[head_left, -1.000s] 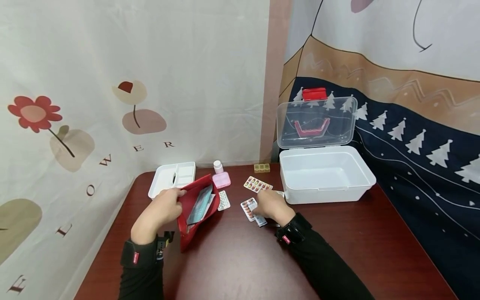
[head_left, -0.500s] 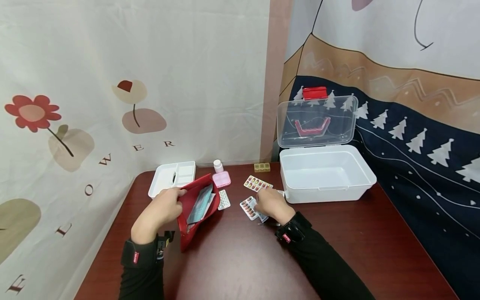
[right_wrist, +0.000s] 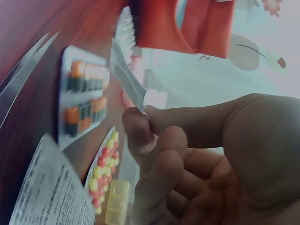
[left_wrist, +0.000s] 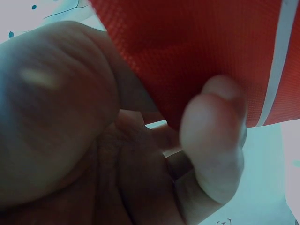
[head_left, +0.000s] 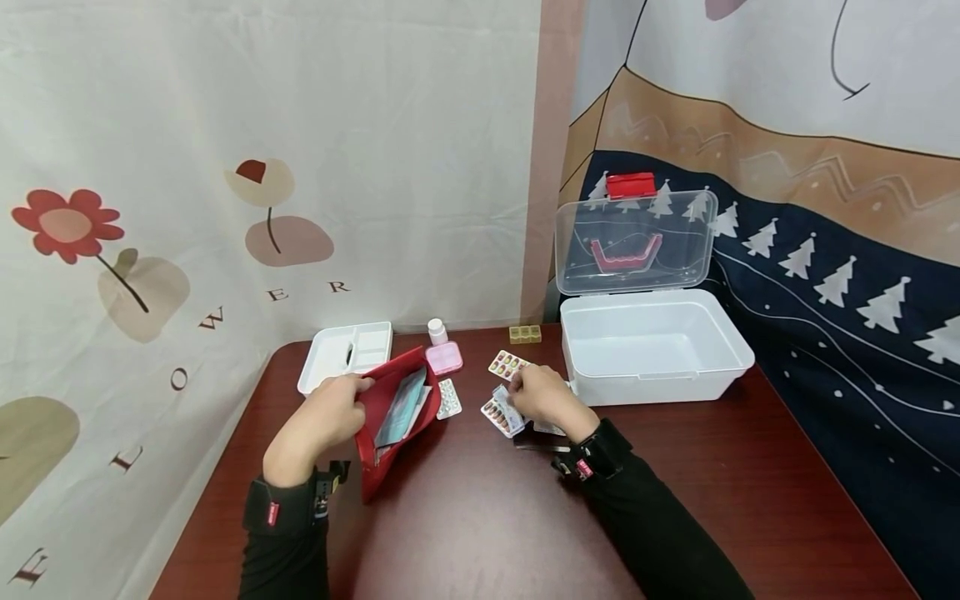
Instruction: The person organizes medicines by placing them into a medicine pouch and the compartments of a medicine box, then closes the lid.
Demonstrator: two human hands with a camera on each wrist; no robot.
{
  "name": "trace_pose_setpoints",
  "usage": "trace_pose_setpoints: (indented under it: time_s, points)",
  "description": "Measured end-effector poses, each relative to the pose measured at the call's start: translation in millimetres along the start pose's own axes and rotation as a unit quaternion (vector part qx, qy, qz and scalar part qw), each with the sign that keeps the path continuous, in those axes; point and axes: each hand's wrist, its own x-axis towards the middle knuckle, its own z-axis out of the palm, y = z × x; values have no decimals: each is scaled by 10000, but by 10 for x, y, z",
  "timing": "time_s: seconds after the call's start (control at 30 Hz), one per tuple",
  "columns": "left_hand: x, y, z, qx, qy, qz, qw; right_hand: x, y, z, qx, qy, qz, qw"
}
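1. Because its mouth has to be spread for its contents to be reached, presumably, the red pouch [head_left: 384, 393] is gripped by its near-side edge in the left hand [head_left: 333, 408], fingers and thumb curled on the fabric; it is held tilted, and a folded blue face mask [head_left: 401, 412] is seen inside.

2. A small white sachet [right_wrist: 127, 77] is pinched at one end by the thumb and forefinger of the right hand [head_left: 547, 396], perhaps so that most of its length is left free. It appears raised above the table; whether a corner is touching anything cannot be told.

3. Around that hand, the orange-and-dark capsule blister pack [right_wrist: 84, 93], the red-and-yellow capsule blister pack [right_wrist: 103, 168] and the tweezers [right_wrist: 18, 86] are laid flat, seemingly within easy reach.

4. The white tablet blister pack [head_left: 448, 400] is placed just beside the pouch; behind it are set the pink case [head_left: 444, 358] and the white bottle [head_left: 437, 333].

5. At the right, the white box [head_left: 652, 389] is stood with its clear lid [head_left: 637, 221] raised, so its interior is left accessible.
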Motion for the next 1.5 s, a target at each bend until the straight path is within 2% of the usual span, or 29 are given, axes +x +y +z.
trace_pose_setpoints:
  time_s: [0.13,0.3,0.53,0.7,0.9,1.07,1.27,1.5]
  points:
    - [7,7,0,9,-14,-4,10000,19,-38,-27,552,-28,-87,9984]
    - [12,12,3,19,-12,-6,10000,39,-151,-16,1350,5,-18,9908]
    - [17,15,12,8,11,-9,10000,75,-493,-17,1944,134,-147,9807]
    - [23,12,16,7,27,20,10000,164,-751,56,2262,96,-250,9737]
    - [29,2,16,32,29,49,10000,257,-1052,232,2107,-22,-57,9775]
    - [29,-9,15,-85,-41,-15,10000,321,-1253,410,1638,38,-4,9865]
    - [33,-24,22,-44,5,9,10000,410,-1389,600,931,124,-94,9955]
    - [27,-30,23,-52,25,26,10000,406,-1486,692,771,-81,-7,9970]
